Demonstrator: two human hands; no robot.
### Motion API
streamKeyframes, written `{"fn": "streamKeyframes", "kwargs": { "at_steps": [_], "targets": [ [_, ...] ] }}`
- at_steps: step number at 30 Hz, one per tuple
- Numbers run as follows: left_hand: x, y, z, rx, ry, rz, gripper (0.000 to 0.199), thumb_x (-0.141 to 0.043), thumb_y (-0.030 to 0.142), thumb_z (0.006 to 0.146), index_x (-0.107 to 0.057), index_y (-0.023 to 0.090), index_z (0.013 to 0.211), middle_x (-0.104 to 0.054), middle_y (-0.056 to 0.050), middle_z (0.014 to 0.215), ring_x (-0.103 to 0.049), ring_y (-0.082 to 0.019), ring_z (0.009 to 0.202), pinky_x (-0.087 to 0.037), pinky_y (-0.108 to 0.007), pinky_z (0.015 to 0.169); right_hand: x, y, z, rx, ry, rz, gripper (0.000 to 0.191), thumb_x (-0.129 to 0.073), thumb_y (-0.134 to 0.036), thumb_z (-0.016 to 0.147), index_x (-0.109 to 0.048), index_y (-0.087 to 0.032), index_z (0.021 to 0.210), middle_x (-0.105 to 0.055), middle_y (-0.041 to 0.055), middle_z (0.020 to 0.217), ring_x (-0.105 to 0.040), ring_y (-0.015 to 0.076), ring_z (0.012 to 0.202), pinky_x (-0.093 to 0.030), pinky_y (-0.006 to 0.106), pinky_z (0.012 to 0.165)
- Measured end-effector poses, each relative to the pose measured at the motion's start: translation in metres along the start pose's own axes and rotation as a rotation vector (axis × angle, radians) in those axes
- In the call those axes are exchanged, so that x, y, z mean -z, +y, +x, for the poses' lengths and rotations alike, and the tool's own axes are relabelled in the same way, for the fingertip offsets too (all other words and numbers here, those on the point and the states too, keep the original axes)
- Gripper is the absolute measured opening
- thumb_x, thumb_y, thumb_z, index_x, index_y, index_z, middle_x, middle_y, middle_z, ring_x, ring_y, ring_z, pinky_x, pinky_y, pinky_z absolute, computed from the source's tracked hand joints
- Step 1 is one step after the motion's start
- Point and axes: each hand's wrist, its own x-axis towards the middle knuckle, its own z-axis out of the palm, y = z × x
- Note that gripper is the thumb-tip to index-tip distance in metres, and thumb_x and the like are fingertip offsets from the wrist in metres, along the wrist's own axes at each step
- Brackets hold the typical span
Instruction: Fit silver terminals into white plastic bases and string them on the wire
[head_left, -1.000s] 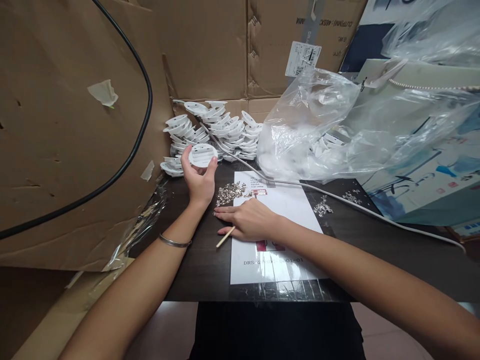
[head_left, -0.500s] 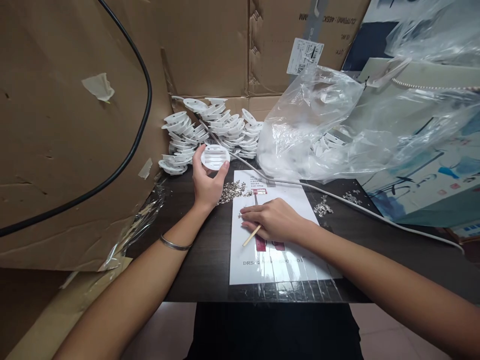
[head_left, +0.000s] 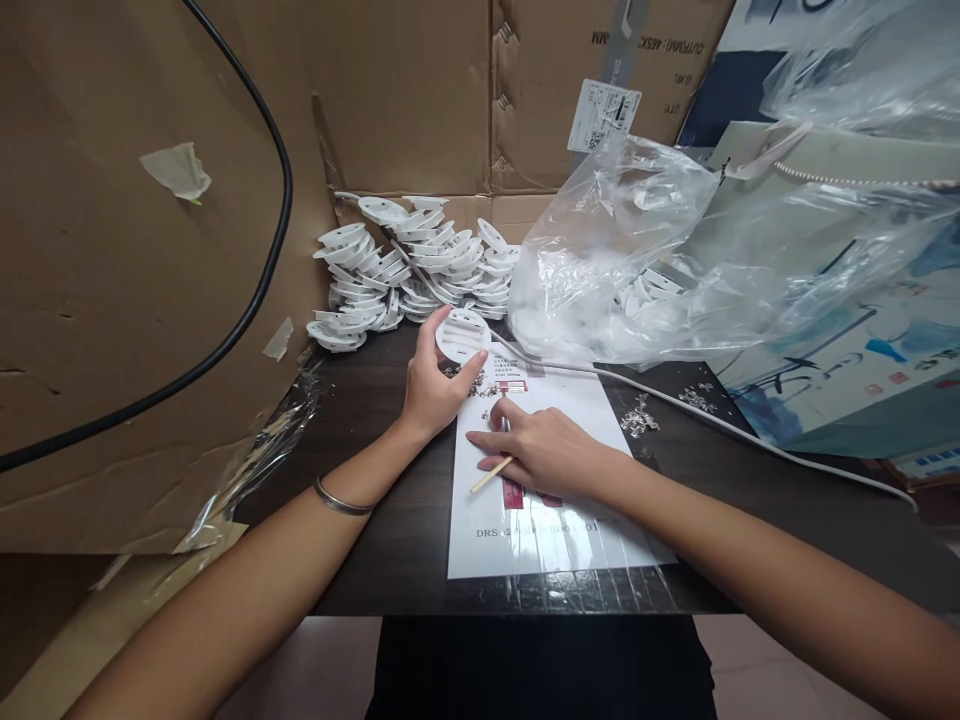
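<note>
- Disc (head_left: 463, 337): up off surface (head_left: 360, 560), past its middle toward the far edge.
- Left hand (head_left: 435, 393): wide C-grip, thumb and fingers on disc rim, just over metal bits (head_left: 480, 388).
- Right hand (head_left: 544, 450): fingers half curled, has stick (head_left: 491, 474), above sheet (head_left: 581, 405); can't tell if fingertips pinch a bit.
- Disc stacks (head_left: 450, 250): far left corner.

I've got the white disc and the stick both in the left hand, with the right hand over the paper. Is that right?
Not quite: the stick is in the right hand, as the head view shows. The left hand does hold the white disc, and the right hand is over the paper.
</note>
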Motion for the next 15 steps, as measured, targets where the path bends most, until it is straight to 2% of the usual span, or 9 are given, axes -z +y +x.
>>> {"fn": "streamKeyframes", "kwargs": {
  "at_steps": [3,6,10,15],
  "targets": [
    [-0.002,0.003,-0.001,-0.011,-0.013,-0.001,0.065,-0.072,0.032,0.076,-0.043,0.018,0.133,-0.053,-0.014,0.134,-0.06,-0.025,0.114,-0.051,-0.037,0.095,0.0,0.007,-0.012,-0.006,0.014,0.037,0.037,-0.043,-0.044,0.096,-0.069,-0.024,0.113,-0.061,0.0084,0.105,-0.042,0.0072,0.05,-0.028,0.027,0.051],
    [-0.003,0.008,-0.003,-0.016,-0.042,0.013,0.065,-0.072,0.032,0.076,-0.044,0.019,0.133,-0.052,-0.013,0.136,-0.061,-0.025,0.113,-0.052,-0.037,0.094,-0.002,0.02,-0.024,-0.126,0.075,0.189,0.029,-0.049,-0.035,0.094,-0.072,-0.027,0.11,-0.063,0.0054,0.106,-0.05,0.0074,0.054,-0.038,0.027,0.057],
    [-0.003,0.015,-0.008,-0.001,-0.08,0.0,0.067,-0.072,0.034,0.077,-0.043,0.021,0.135,-0.053,-0.012,0.134,-0.06,-0.025,0.113,-0.051,-0.039,0.095,-0.005,0.03,-0.027,-0.265,0.134,0.382,0.022,-0.057,-0.022,0.088,-0.075,-0.026,0.1,-0.066,0.0039,0.1,-0.062,0.0131,0.075,-0.045,0.029,0.072],
    [-0.005,0.018,-0.01,0.012,-0.088,-0.029,0.066,-0.072,0.036,0.077,-0.043,0.022,0.134,-0.053,-0.012,0.134,-0.059,-0.026,0.114,-0.053,-0.038,0.094,-0.004,0.024,-0.02,-0.244,0.142,0.42,0.028,-0.057,-0.024,0.088,-0.07,-0.027,0.113,-0.067,0.0036,0.098,-0.06,0.0143,0.076,-0.044,0.029,0.071]
  ]
}}
